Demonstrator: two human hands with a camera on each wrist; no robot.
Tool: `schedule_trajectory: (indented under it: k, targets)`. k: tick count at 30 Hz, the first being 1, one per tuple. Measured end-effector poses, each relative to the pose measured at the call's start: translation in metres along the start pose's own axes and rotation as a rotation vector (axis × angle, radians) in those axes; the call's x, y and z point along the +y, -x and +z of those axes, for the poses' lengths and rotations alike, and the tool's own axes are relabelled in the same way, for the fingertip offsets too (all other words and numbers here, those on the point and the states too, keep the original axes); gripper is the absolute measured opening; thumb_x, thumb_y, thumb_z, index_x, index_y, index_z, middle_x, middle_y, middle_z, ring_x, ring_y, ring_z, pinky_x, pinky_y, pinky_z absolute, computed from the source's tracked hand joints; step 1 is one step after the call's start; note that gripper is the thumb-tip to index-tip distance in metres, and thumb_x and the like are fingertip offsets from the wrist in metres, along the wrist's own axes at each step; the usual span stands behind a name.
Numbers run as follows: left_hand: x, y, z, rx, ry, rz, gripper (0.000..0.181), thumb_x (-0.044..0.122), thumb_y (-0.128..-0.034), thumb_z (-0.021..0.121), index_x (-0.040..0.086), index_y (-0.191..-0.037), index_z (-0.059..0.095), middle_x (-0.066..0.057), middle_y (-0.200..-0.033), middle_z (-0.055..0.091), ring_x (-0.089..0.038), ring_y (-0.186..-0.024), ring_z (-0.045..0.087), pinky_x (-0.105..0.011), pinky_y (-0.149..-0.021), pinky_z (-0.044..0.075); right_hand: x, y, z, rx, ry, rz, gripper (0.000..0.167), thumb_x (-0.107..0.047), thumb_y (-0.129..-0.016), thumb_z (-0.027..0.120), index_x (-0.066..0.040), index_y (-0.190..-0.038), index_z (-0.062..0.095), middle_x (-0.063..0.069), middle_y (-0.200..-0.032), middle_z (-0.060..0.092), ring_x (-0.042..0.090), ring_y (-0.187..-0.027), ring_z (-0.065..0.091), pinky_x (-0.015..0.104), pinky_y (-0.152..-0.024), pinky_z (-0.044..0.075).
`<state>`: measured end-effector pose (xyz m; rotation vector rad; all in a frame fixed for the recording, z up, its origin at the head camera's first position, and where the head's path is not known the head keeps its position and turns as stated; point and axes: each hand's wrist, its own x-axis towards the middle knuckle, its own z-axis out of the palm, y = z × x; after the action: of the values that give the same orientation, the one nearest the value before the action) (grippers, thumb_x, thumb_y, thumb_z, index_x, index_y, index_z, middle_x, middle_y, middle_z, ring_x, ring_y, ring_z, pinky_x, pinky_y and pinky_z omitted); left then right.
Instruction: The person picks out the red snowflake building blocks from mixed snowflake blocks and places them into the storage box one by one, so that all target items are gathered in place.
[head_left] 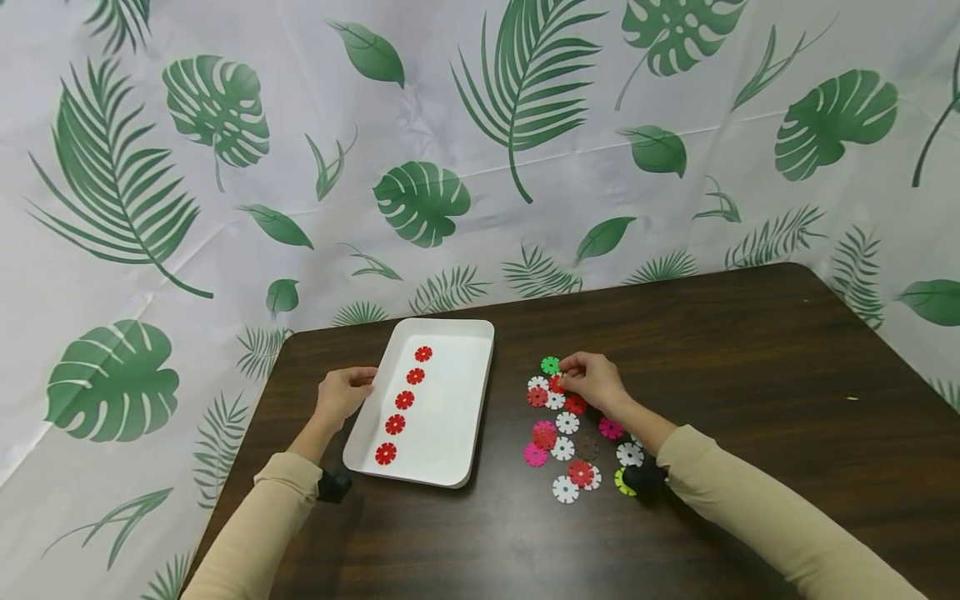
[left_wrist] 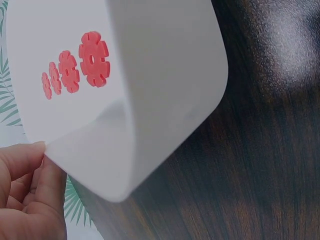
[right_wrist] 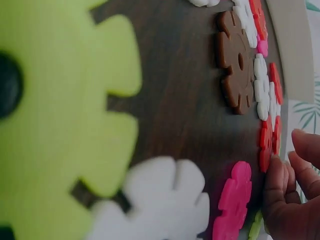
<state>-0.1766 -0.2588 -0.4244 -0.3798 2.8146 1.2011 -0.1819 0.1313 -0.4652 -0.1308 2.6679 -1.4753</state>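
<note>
My left hand holds the left rim of a white tray, thumb on the edge and fingers against the outer side. Several red flower-shaped discs lie in a row along the tray's left side. On the table right of the tray, my right hand reaches to the far end of a loose group of notched discs. Its fingertips are at a red disc, partly covered by them, close to a green disc. In the right wrist view, thumb and forefinger stand apart beside red discs.
White discs, pink discs, a brown disc and a yellow-green disc lie spread on the dark wooden table, some overlapping. A leaf-patterned cloth hangs behind the table.
</note>
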Motion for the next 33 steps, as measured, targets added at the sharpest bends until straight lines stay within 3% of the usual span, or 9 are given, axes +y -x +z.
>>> schedule_trajectory:
  k: [14, 33]
  targets:
    - [-0.0020, -0.0018, 0.0022, 0.001, 0.005, -0.019, 0.029, 0.001, -0.0888, 0.059, -0.001, -0.117, 0.064, -0.021, -0.111, 0.064, -0.029, -0.096, 0.059, -0.038, -0.087, 0.052, -0.0007, 0.0031, 0.0062, 0.018, 0.144, -0.090, 0.023, -0.006, -0.079, 0.072, 0.002, -0.100, 0.067, 0.014, -0.090, 0.059, 0.023, -0.080, 0.053, 0.030, -0.067, 0.044]
    - [-0.0020, -0.0018, 0.0022, 0.002, 0.012, -0.026, 0.029, 0.000, -0.0888, 0.059, -0.001, -0.117, 0.064, -0.021, -0.112, 0.064, -0.028, -0.096, 0.060, -0.039, -0.087, 0.052, -0.0023, 0.0011, 0.0058, 0.012, 0.184, -0.101, 0.020, -0.005, -0.078, 0.074, 0.001, -0.094, 0.063, 0.012, -0.084, 0.056, 0.021, -0.076, 0.050, 0.028, -0.062, 0.040]
